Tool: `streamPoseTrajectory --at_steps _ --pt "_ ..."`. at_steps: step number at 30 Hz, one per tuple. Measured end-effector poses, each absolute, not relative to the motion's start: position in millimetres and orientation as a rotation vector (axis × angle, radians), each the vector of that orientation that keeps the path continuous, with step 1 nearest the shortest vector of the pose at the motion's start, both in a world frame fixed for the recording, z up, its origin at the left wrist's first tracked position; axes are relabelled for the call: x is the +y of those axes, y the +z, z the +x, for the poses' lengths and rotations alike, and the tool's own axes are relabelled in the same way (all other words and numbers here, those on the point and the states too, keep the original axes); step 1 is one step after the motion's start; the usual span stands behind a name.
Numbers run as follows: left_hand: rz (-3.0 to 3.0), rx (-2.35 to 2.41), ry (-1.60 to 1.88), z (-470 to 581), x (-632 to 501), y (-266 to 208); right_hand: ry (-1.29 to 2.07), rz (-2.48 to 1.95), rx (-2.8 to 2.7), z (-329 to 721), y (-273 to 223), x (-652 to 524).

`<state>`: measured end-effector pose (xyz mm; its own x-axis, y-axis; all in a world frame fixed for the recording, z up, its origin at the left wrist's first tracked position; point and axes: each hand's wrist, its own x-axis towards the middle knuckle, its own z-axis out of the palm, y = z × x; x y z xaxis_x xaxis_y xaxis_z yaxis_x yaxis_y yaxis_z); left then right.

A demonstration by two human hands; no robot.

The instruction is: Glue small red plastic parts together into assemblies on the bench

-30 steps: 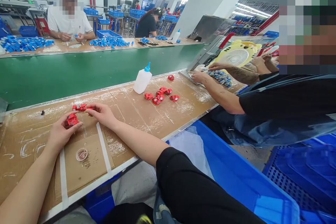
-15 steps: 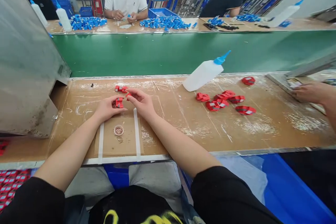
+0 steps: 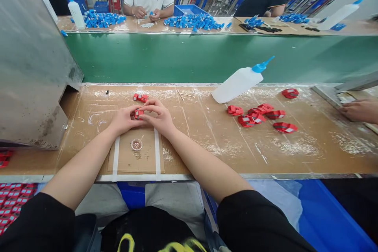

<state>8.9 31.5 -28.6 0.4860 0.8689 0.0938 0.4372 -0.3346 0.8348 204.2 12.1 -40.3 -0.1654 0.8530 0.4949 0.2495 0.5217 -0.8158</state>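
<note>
Between my two hands is a small red toy car body (image 3: 138,114), held just above the brown-covered bench. My left hand (image 3: 125,120) grips it from the left. My right hand (image 3: 158,116) closes on it from the right, with thumb and fingers against it. Fingers hide part of the piece. Just beyond my hands lie more red pieces (image 3: 141,97). Nearer to me, a small round cup (image 3: 136,145) with a thin stick in it rests on a cardboard pad (image 3: 124,163) taped with white strips.
A white squeeze bottle (image 3: 238,84) with a blue nozzle leans at centre right. Several red car pieces (image 3: 256,115) lie beyond my right forearm. A metal housing (image 3: 35,71) stands at left. Another person's hand (image 3: 360,110) is at far right. Blue parts (image 3: 193,22) cover the opposite bench.
My right hand has brought the small red part it held up against the red piece in my left hand. The hands are now together. The view has shifted slightly.
</note>
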Motion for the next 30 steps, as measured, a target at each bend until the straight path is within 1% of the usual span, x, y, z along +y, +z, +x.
streamPoseTrajectory --at_steps 4,7,12,15,22,26,30 --pt "1.969 1.091 0.764 9.2 31.7 -30.1 0.805 -0.969 -1.648 203.5 -45.0 13.7" --pt "1.875 1.036 0.825 10.7 31.8 -32.6 0.863 -0.945 -1.628 202.9 -47.0 12.9" --pt "1.658 0.839 0.867 14.8 31.1 -32.6 0.819 -0.878 -1.614 203.3 -44.4 10.9" --pt "1.579 0.775 0.887 15.0 31.6 -31.4 0.855 -0.906 -1.558 204.5 -45.1 11.8" --pt "1.571 0.697 0.881 8.8 37.6 -33.2 0.918 -0.896 -1.544 209.7 -52.1 19.1" --pt "1.643 0.749 0.875 7.9 27.2 -30.0 0.893 -0.952 -1.622 212.7 -47.3 10.7" --pt "1.783 0.888 0.704 0.6 23.0 -29.5 0.991 -0.958 -1.749 213.3 -49.2 5.2"
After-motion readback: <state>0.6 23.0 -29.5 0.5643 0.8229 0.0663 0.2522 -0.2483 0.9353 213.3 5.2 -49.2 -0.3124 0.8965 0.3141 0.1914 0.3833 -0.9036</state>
